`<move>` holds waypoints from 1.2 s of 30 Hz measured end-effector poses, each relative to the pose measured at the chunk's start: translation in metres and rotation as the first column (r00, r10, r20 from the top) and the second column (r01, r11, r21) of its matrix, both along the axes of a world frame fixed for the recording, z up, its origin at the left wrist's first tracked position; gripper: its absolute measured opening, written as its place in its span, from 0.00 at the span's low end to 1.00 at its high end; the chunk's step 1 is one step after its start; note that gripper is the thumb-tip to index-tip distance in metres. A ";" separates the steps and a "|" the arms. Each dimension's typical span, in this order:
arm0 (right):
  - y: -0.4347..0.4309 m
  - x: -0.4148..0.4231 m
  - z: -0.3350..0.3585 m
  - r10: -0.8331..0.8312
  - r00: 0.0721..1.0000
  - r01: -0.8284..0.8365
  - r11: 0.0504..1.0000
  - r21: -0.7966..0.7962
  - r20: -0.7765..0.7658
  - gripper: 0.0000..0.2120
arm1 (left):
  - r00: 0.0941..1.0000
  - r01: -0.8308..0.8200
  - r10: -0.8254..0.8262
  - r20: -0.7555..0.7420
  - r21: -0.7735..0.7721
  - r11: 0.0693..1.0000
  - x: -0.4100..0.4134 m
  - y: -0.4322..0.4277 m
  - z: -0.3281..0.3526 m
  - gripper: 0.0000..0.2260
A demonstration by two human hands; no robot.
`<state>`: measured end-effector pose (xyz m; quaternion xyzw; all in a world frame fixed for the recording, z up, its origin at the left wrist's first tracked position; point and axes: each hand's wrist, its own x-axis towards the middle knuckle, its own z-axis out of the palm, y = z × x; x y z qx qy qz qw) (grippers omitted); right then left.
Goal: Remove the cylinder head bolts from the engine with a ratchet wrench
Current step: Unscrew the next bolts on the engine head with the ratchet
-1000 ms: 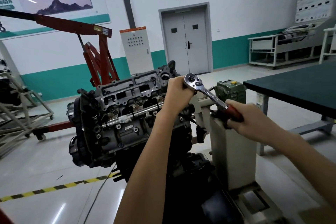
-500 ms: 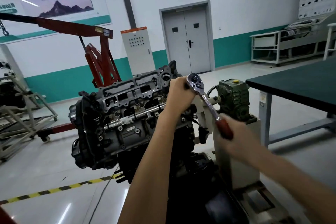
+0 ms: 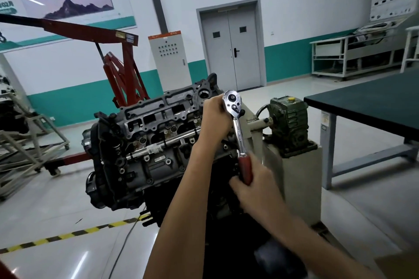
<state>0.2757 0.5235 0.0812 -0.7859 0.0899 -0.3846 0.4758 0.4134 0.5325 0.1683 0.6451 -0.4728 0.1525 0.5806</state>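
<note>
— While you look at that engine (image 3: 145, 149), tell me how many hands are on the tool.

— Two. One ratchet wrench (image 3: 237, 129), chrome shaft and red grip. The right hand (image 3: 254, 186) is closed around the red grip at the low end; the picture is blurred there. The left hand (image 3: 214, 118) is curled against the wrench head, at the near end of the cylinder head.

— Where does the wrench point?

— Its round head is up by the left hand, and the handle runs down toward the person, almost upright.

— And the bolts?

— Several small bolt heads dot the top and side of the engine, but I cannot count them with any certainty, nor tell which are the head bolts. The one under the wrench is hidden by the left hand.

— Does anything hold anything?

— The engine hangs on one pale stand (image 3: 294, 179), and a green gearbox (image 3: 288, 122) with a yellow cap sits on top of that stand. Open pockets in the cylinder head show valve parts inside, too small to make out.

— What else is around?

— One red engine hoist (image 3: 122, 75) behind, one dark-topped workbench (image 3: 367, 102) to the right, one grey double door (image 3: 231, 47), and a yellow-and-black floor stripe (image 3: 68, 234).
</note>
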 end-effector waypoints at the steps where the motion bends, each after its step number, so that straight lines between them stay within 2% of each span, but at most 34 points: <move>1: -0.020 -0.008 0.004 0.000 0.999 -0.004 0.995 -0.099 -0.048 0.11 | 1.000 0.006 -0.006 0.002 0.012 1.000 0.000 0.001 0.001 0.14; 3: -0.063 -0.027 0.022 -0.006 0.988 -0.042 0.950 -0.311 -0.153 0.15 | 1.000 0.010 -0.011 0.015 0.037 0.999 -0.002 0.002 0.004 0.14; 5: -0.093 -0.040 0.044 -0.055 0.980 -0.045 0.875 -0.482 -0.190 0.20 | 1.000 0.001 -0.002 0.020 0.048 0.999 -0.005 0.001 0.005 0.13; 7: -0.099 -0.041 0.051 -0.091 0.980 -0.015 0.851 -0.525 -0.176 0.20 | 1.000 -0.008 0.007 0.014 0.029 1.000 -0.006 -0.001 0.003 0.12; 10: -0.064 -0.031 0.024 -0.100 0.984 0.048 0.947 -0.316 -0.150 0.14 | 1.000 -0.011 0.011 -0.001 -0.021 1.000 -0.005 -0.003 -0.002 0.13; 12: -0.019 -0.018 0.003 -0.113 0.993 0.108 0.988 -0.111 -0.039 0.12 | 0.999 -0.028 0.028 0.015 -0.042 0.999 -0.004 -0.005 -0.003 0.14; 14: 0.021 0.000 -0.001 -0.065 0.995 0.054 0.991 0.124 0.082 0.11 | 0.998 -0.046 0.048 0.031 -0.041 0.998 -0.002 -0.006 -0.003 0.16; 16: 0.039 0.012 -0.001 -0.012 0.991 -0.018 0.976 0.217 0.135 0.12 | 0.998 -0.045 0.046 0.038 -0.038 0.998 -0.001 -0.006 -0.002 0.18; 18: 0.025 0.008 0.000 -0.016 0.996 0.005 0.991 0.130 0.086 0.14 | 0.999 -0.034 0.034 0.013 -0.029 0.999 0.000 -0.007 -0.003 0.16; 20: -0.010 -0.006 0.002 0.001 1.000 -0.002 0.999 -0.037 -0.030 0.14 | 0.999 -0.021 0.020 -0.025 -0.023 1.000 -0.001 -0.007 -0.003 0.12; 23: -0.074 -0.030 0.023 0.014 0.973 -0.087 0.947 -0.309 -0.232 0.13 | 0.999 0.015 -0.015 -0.046 -0.005 1.000 -0.007 -0.008 0.000 0.09; 25: -0.099 -0.038 0.042 -0.056 0.969 -0.066 0.879 -0.473 -0.239 0.13 | 1.000 0.005 -0.006 -0.028 -0.007 1.000 -0.009 -0.009 0.001 0.08; 27: -0.101 -0.037 0.043 -0.107 0.976 -0.001 0.867 -0.498 -0.189 0.13 | 1.000 0.000 0.000 -0.010 -0.021 1.000 -0.010 -0.009 0.001 0.09; 29: -0.081 -0.031 0.027 -0.136 0.979 0.070 0.924 -0.375 -0.152 0.12 | 1.000 0.016 -0.017 -0.008 -0.025 1.000 -0.011 -0.008 -0.001 0.08; 31: -0.042 -0.021 0.006 -0.139 0.987 0.123 0.977 -0.176 -0.077 0.11 | 1.000 0.015 -0.016 -0.008 -0.040 0.999 -0.010 -0.009 -0.002 0.09; 34: 0.013 0.001 -0.002 -0.053 0.995 0.039 0.986 0.165 0.084 0.10 | 1.000 -0.022 0.023 0.011 -0.047 0.999 -0.008 -0.011 -0.001 0.19; 36: 0.028 0.007 0.000 -0.003 0.994 -0.020 0.976 0.215 0.109 0.10 | 1.000 -0.024 0.024 -0.005 -0.027 0.999 -0.006 -0.011 -0.001 0.15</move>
